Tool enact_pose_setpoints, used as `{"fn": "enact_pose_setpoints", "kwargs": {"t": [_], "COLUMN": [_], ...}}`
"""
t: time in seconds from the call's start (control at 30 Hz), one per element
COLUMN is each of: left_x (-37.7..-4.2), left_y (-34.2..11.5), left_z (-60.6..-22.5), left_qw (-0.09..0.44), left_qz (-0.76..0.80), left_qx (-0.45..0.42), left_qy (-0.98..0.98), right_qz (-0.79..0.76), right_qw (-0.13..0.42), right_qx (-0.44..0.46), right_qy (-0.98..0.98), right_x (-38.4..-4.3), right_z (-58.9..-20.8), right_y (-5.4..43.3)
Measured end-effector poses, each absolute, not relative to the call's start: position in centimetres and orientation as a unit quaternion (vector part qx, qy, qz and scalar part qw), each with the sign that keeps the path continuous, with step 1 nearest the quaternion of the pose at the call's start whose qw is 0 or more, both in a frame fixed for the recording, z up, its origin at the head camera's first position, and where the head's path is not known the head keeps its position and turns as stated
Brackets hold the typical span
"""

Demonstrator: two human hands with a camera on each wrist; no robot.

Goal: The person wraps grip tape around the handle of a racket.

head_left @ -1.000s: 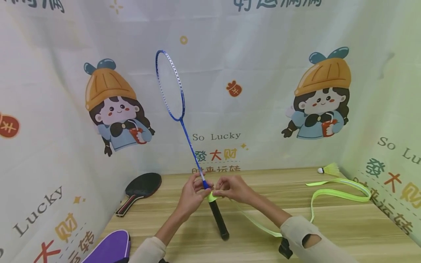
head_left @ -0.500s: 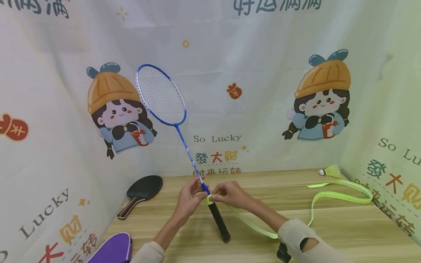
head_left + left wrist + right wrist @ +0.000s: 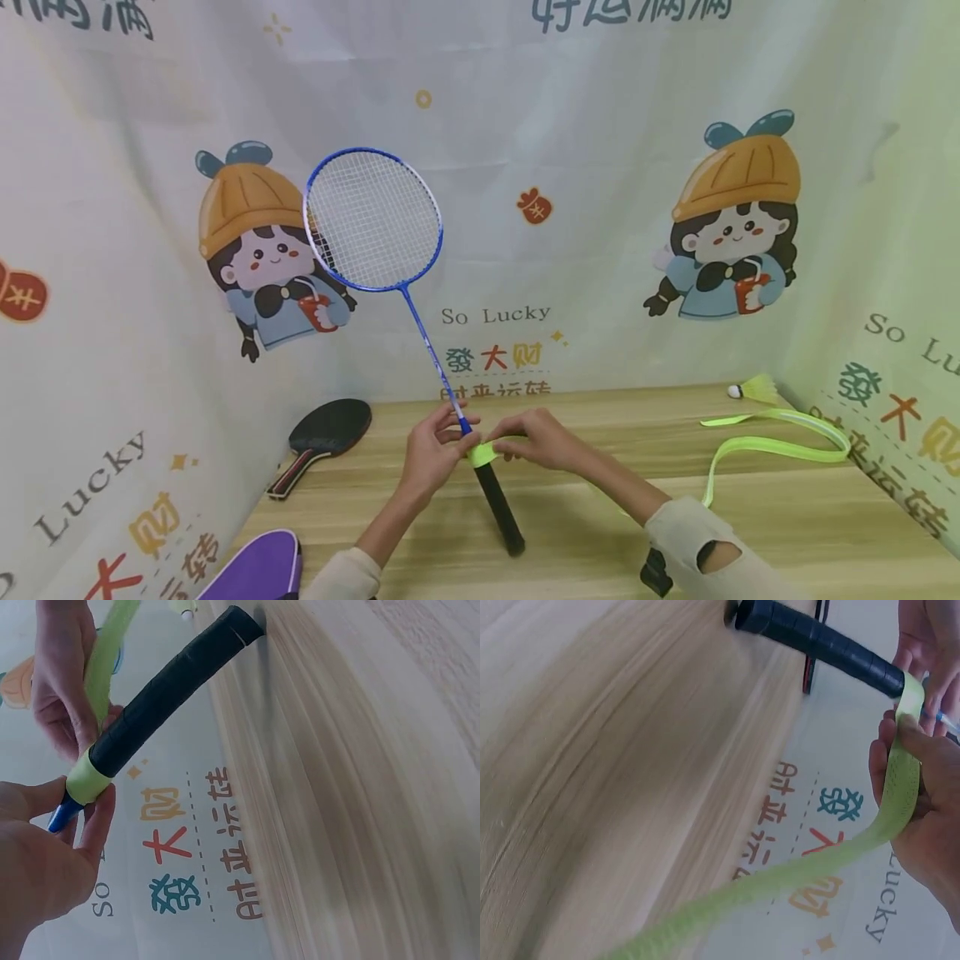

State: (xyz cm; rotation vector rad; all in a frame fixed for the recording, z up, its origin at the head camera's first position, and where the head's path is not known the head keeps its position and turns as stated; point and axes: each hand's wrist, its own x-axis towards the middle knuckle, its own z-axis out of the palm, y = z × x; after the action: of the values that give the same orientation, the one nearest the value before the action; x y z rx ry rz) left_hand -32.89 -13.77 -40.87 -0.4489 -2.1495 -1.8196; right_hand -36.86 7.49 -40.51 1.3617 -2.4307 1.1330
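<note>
A blue and white badminton racket (image 3: 375, 221) stands tilted, head up and left, its black handle (image 3: 500, 508) pointing down towards the table. Yellow-green grip tape (image 3: 482, 455) circles the top of that handle. My left hand (image 3: 432, 454) pinches the racket there between thumb and fingers, around the blue cone and the wrapped band, as the left wrist view shows. Just to the right, my right hand (image 3: 542, 442) pinches the strip close to the handle. In the right wrist view the tape (image 3: 901, 795) runs across the right palm, under the thumb, and trails off down and left.
The loose end of the tape (image 3: 780, 447) loops over the wooden table (image 3: 600, 575) at right. Behind it lies a yellow shuttlecock (image 3: 753, 389). On the left are a black table tennis bat (image 3: 330, 425) and a purple rounded case (image 3: 258, 567). Printed cloth (image 3: 600, 167) hangs around the table.
The racket has turned about its shaft, its head going from nearly edge-on to facing me. My right hand has shifted slightly, with a short taut stretch of tape now showing beside the handle.
</note>
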Motion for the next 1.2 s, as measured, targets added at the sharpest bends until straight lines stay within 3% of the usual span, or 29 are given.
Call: {"fn": "enact_pose_setpoints", "kwargs": {"t": [0.2,0.7,1.0,1.2], "left_x": [-32.7,-32.4,-32.4,-32.0], "left_y": [-14.0,-14.2,-14.4,-14.2], "left_z": [-40.6,-40.3,-40.3,-40.3], "left_qw": [0.112,0.091,0.087,0.115], "left_qz": [-0.644,-0.623,-0.635,-0.615], "left_qx": [-0.160,-0.210,-0.207,-0.168], "left_qy": [-0.740,-0.748,-0.739,-0.762], "right_qz": [0.370,0.375,0.388,0.393], "right_qw": [0.059,0.026,-0.011,-0.007], "right_qx": [0.452,0.440,0.426,0.410], "right_qy": [-0.810,-0.815,-0.818,-0.823], "right_x": [-36.9,-36.4,-36.3,-36.2], "right_z": [-40.2,-40.3,-39.9,-40.1], "right_y": [8.0,7.5,7.0,6.4]}}
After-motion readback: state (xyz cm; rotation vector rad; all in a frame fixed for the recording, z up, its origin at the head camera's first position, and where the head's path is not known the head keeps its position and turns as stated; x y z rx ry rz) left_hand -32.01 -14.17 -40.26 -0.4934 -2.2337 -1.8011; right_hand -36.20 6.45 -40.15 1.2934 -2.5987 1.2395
